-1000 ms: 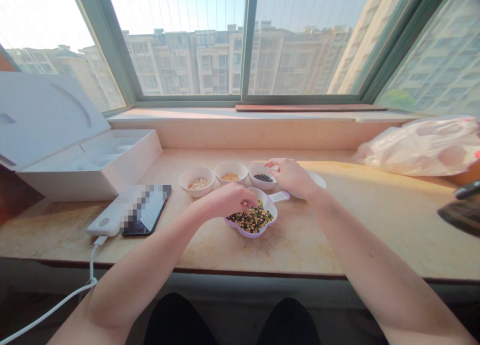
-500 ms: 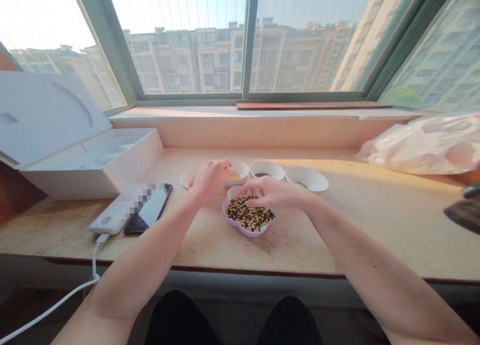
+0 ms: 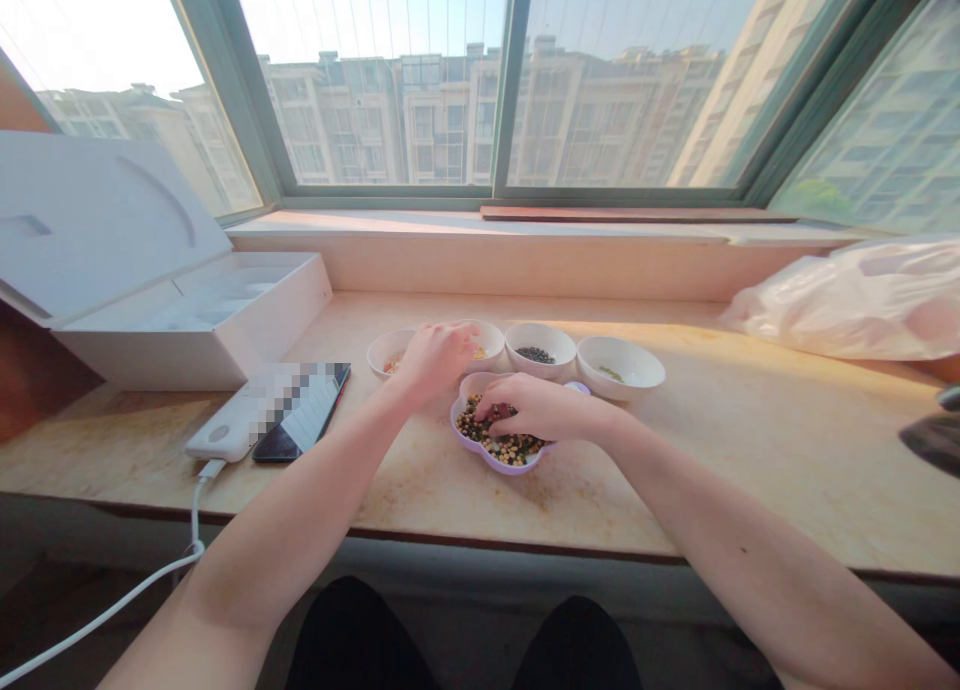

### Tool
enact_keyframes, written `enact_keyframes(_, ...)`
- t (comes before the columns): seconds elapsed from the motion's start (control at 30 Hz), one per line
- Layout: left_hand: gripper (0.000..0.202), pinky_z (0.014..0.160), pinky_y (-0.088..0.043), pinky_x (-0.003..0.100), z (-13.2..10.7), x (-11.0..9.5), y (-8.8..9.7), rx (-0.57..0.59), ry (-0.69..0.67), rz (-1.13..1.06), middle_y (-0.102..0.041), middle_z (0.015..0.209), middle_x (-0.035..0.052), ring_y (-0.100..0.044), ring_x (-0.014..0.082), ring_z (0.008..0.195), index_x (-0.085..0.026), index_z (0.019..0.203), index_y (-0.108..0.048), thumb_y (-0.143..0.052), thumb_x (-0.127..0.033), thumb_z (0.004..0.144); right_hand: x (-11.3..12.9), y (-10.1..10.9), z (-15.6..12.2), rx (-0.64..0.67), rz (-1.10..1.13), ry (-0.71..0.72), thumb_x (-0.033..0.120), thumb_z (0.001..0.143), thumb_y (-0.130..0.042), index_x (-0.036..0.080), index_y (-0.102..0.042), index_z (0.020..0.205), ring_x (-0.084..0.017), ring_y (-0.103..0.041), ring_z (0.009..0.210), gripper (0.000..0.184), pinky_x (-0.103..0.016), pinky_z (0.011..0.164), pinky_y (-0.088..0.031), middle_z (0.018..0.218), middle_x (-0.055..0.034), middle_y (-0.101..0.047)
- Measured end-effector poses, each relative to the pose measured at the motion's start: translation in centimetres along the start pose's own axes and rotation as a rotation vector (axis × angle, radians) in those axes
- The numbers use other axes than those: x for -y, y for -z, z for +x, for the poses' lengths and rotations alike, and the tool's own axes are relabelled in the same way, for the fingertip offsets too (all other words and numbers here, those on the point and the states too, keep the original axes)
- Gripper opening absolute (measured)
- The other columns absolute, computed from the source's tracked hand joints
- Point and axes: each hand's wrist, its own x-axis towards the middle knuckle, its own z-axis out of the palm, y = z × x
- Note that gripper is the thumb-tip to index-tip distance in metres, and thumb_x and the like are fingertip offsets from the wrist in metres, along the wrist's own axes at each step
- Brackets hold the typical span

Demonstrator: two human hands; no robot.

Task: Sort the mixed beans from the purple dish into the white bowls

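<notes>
A purple-rimmed, lobed bowl [image 3: 501,466] holds mixed dark, green and tan beans [image 3: 514,450]. My right hand [image 3: 541,408] reaches down into it, thumb and fingers apart, fingertips at the beans. Behind it, my left hand [image 3: 442,355] hovers at a white bowl [image 3: 493,342] of tan beans, partly covering it. Its fingers are curled together; whatever they may hold is hidden. To the left is a white bowl [image 3: 379,352] with reddish-tan pieces. On the right sit a white bowl [image 3: 540,338] of black beans and a white bowl [image 3: 637,370] with a few green ones.
An open white box [image 3: 277,320] stands at the left, with a white power bank [image 3: 225,430], its cable [image 3: 196,530] and a dark phone [image 3: 304,420] in front. A plastic bag [image 3: 847,300] lies at the right, a dark object [image 3: 934,440] nearer. The counter edge [image 3: 525,548] runs before my knees.
My right hand has lowered into the mixed beans. My left hand stays by the tan-bean bowl. The whole view has shifted slightly, uncovering more of the black beans.
</notes>
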Motion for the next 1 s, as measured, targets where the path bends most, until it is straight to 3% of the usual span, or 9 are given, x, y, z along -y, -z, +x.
enact_keyframes(0.2,0.026,0.096,-0.052,0.034,-0.09,-0.07,-0.28,-0.015,0.002,-0.017,-0.08,0.109,0.0091,-0.073,0.023,0.101,-0.02,0.11,-0.078,-0.055,-0.022,0.098,-0.26,0.19,0.07,0.114,0.015,0.033,0.023,0.075,-0.072,0.028,-0.083,0.082,-0.029,-0.073,0.089,0.014,-0.041,0.083,-0.058,0.088,-0.0016,-0.081)
enact_keyframes(0.6,0.031,0.092,-0.052,0.034,-0.05,-0.02,-0.45,0.01,-0.047,-0.016,-0.079,0.115,0.0081,-0.074,0.0238,0.1,-0.02,0.113,-0.078,-0.052,-0.015,0.096,-0.2,0.1,-0.04,0.101,-0.012,0.08,0.016,0.077,-0.063,0.029,-0.083,0.085,-0.027,-0.074,0.088,0.025,-0.037,0.081,-0.058,0.093,-0.0003,-0.082)
enact_keyframes(1.0,0.029,0.093,-0.054,0.034,-0.12,-0.1,-0.36,0.007,-0.071,-0.051,-0.077,0.119,0.0082,-0.073,0.0238,0.104,-0.019,0.114,-0.077,-0.052,-0.016,0.098,-0.37,0.72,-0.04,0.065,0.039,0.083,0.013,0.079,-0.065,0.027,-0.082,0.085,-0.024,-0.076,0.09,0.022,-0.033,0.087,-0.057,0.094,0.0006,-0.083)
